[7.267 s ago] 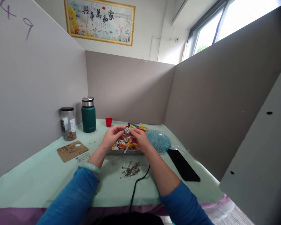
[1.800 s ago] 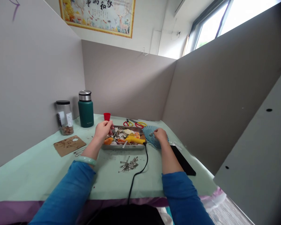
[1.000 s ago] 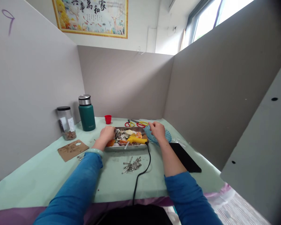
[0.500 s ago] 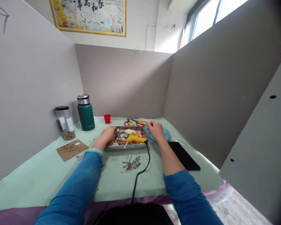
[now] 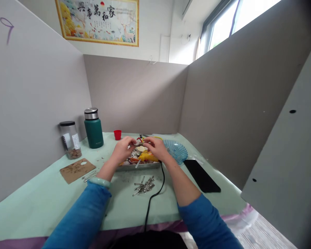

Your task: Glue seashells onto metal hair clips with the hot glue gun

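Note:
My left hand point(image 5: 123, 149) is closed in a pinch on a small whitish piece point(image 5: 136, 142), too small to name surely, above the tray. My right hand point(image 5: 155, 148) faces it from the right with its fingers curled together near the piece; whatever lies in them is hidden. Below both hands is a metal tray point(image 5: 142, 166) of mixed shell-like pieces. Across the tray's right part lies a yellow glue gun point(image 5: 148, 156), its pale nozzle pointing to the lower left. A blue scalloped dish point(image 5: 178, 151) stands to the right of my right hand.
Metal clips point(image 5: 145, 185) lie heaped before the tray, beside a black cord point(image 5: 155, 194). At left are a brown card point(image 5: 76, 170), a jar point(image 5: 71, 140) and a green flask point(image 5: 93, 129). Behind are a red cup point(image 5: 117, 135) and partly hidden scissors. A black slab point(image 5: 202, 175) lies right.
My left hand has risen from the tray's left end and moved right. My right hand has come left from the blue dish. Both now meet over the tray, with the whitish piece showing.

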`<state>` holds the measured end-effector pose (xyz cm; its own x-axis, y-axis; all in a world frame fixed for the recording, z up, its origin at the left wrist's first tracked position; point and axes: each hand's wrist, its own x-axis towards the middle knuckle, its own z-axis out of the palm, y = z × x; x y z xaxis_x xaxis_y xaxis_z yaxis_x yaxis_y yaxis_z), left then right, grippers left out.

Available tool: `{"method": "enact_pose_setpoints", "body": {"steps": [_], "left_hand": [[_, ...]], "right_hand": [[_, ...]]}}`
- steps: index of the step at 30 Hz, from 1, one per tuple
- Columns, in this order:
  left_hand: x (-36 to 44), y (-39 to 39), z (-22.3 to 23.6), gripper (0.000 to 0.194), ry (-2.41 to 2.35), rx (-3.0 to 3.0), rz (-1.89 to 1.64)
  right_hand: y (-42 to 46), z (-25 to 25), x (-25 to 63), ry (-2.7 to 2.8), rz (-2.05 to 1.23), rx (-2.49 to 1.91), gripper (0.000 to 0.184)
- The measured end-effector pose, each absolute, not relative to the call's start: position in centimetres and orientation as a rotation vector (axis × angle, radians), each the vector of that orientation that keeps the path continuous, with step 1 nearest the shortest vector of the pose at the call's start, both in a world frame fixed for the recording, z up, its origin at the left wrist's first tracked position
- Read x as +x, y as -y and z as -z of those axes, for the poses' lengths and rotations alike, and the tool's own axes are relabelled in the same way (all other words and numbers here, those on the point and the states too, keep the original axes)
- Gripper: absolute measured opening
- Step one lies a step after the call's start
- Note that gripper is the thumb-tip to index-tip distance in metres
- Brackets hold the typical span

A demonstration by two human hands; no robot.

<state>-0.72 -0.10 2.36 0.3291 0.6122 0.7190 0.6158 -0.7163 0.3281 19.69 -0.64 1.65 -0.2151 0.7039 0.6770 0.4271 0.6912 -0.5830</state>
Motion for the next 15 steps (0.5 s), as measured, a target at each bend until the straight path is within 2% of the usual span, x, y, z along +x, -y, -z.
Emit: {"method": "enact_pose_setpoints", "body": {"steps": [3, 8, 10, 15], "left_hand": [[0.2, 1.3, -2.3, 0.014, 1.074, -2.575, 1.359], [0.6, 1.9, -2.2, 0.038, 1.137, -2.741, 1.652], [0.6, 1.9, -2.3, 0.038, 1.243, -2.79, 1.681], [0.5, 2.1, -2.4, 0.034, 1.351, -2.854, 1.503]], "right_hand": [[0.8, -1.4, 18.5, 1.88, -0.369, -0.849, 0.032], [0.4, -0.6, 18.0, 1.815, -0.52, -0.8, 0.022], [0.3, -0.4, 17.9, 1.811, -0.54, -0.809, 0.019], [0.7, -0.4, 17.4, 1.87, -0.211, -0.87, 0.009]]}}
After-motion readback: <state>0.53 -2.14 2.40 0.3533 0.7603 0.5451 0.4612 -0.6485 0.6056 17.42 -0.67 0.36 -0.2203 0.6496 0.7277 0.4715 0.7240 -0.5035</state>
